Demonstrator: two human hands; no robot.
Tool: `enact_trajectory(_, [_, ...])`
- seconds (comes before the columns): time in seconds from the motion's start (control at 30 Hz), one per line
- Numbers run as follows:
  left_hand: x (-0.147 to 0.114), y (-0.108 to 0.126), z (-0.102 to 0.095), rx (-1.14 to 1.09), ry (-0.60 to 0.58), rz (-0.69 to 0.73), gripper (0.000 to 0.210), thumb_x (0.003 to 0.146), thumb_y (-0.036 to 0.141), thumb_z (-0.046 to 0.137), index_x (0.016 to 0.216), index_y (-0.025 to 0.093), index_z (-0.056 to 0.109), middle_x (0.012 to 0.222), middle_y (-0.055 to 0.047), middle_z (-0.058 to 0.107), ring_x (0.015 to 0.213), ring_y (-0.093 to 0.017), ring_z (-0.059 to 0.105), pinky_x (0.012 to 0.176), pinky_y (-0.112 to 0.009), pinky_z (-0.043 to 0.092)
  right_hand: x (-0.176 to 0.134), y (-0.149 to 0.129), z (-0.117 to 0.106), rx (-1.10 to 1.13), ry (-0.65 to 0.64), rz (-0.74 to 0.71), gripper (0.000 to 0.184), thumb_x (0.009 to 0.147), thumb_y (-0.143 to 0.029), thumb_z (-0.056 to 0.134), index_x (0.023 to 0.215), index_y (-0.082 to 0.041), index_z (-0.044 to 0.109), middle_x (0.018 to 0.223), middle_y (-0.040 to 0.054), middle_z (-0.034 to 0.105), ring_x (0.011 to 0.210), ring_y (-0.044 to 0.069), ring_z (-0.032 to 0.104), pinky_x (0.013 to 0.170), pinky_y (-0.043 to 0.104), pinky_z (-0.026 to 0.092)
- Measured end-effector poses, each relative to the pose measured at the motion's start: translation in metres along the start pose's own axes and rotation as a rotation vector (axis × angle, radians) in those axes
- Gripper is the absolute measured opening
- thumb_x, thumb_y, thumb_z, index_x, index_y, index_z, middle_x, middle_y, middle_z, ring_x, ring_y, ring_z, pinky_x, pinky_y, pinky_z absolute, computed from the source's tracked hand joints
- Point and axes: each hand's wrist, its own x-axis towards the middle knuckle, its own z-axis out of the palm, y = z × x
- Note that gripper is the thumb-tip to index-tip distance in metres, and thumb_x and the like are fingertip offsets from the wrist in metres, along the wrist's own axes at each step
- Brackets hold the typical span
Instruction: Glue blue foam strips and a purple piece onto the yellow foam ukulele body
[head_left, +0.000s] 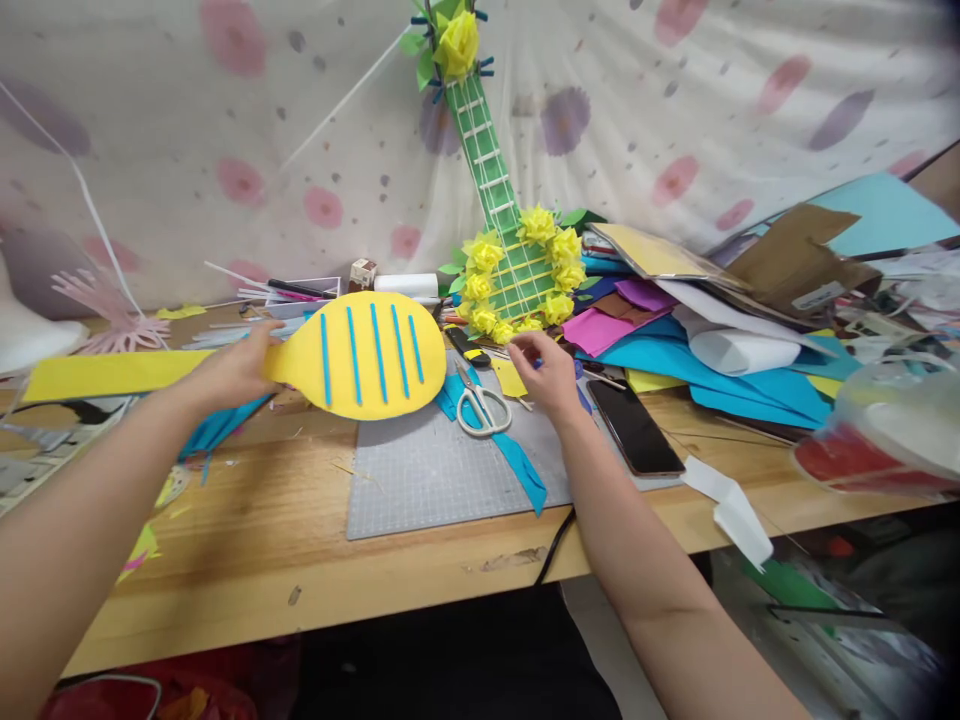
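Observation:
My left hand (244,370) is closed around the narrow part of a yellow lute-shaped cutout (365,390), raised over the table. Several thin blue strips run across its rounded body, and a long yellow neck reaches left behind my wrist. My right hand (546,368) hovers over the far part of the grey cutting mat (420,480), fingers loosely curled and apart, with nothing visible in them. Close to it are a yellow paper scrap (510,378) and white-handled scissors (484,412), which lie on a blue paper strip (523,470).
Behind the mat leans a green paper guitar (495,190) trimmed with yellow flowers. A black phone (636,428) lies right of my right hand. Blue sheets (750,385) and other papers pile up at the right, near a clear plastic tub (885,430). A patterned curtain hangs behind.

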Motion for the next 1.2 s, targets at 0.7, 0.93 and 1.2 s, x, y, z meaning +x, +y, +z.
enact_trajectory(0.7, [0.008,0.013,-0.023,0.537,-0.064,0.659,0.066,0.061,0.003,0.036,0.127,0.005,0.038,0.123,-0.011,0.055,0.12,-0.022,0.043,0.107,-0.052,0.005,0.029,-0.034,0.068,0.146,-0.592,0.361,0.04,0.089,-0.043,0.038,0.102,-0.013,0.061,0.105,0.0086,0.063,0.093,0.017,0.058,0.075,0.024,0.042])
enact_trajectory(0.93, [0.014,0.015,-0.027,0.424,0.095,0.577,0.067,0.062,-0.004,0.032,0.128,0.007,0.037,0.135,-0.011,0.042,0.133,-0.019,0.025,0.109,-0.048,0.01,0.02,-0.042,0.07,0.21,-0.68,0.327,0.038,0.091,-0.04,0.032,0.104,-0.015,0.058,0.078,0.002,0.062,0.061,0.01,0.052,0.058,0.021,0.04])
enact_trajectory(1.2, [-0.007,0.019,0.006,-0.24,0.475,-0.283,0.055,0.073,0.028,0.057,0.119,0.001,0.042,0.115,-0.021,0.052,0.104,-0.027,0.054,0.09,-0.043,0.044,0.004,-0.047,0.071,0.121,-0.634,0.361,0.033,0.091,-0.04,0.03,0.093,-0.017,0.054,0.059,-0.0011,0.054,0.051,0.012,0.052,0.054,0.023,0.042])
